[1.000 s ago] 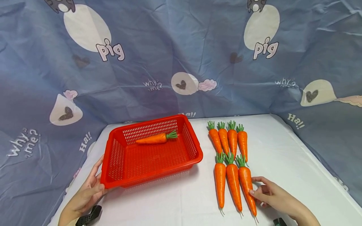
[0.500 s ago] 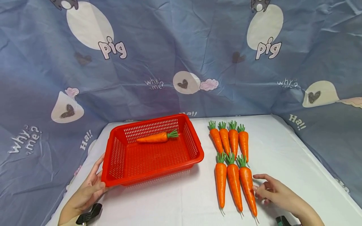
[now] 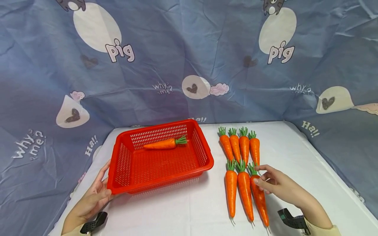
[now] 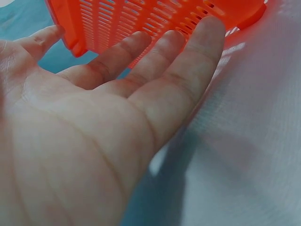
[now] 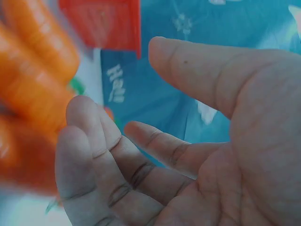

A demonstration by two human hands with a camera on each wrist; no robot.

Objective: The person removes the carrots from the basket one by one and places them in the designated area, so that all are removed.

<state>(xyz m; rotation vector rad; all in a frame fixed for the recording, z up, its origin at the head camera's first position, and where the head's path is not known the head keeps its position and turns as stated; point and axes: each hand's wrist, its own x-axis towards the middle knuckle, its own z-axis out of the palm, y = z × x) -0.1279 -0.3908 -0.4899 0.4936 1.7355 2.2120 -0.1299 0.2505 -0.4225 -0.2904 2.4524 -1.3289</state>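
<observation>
A red perforated plastic basket [image 3: 159, 186] stands on the left of the table, with one orange carrot [image 3: 160, 144] lying along its back wall. My left hand [image 3: 91, 200] is at its near left corner, thumb tip by the rim and fairly straight fingers against the outer wall, as the left wrist view shows. On the right, several carrots with green tops lie in two rows. My right hand [image 3: 276, 183] is over the upper part of the rightmost front carrot [image 3: 260, 200], thumb and fingers apart. In the right wrist view nothing is between them.
The back row of carrots [image 3: 234, 146] lies behind the front ones, tips near the front row's green tops. A white cloth covers the table [image 3: 206, 209]. Behind it hangs a blue printed cloth [image 3: 189, 65].
My right hand has moved away from the lower side of the rightmost front carrot and up toward its green top. The left hand and the basket have stayed put.
</observation>
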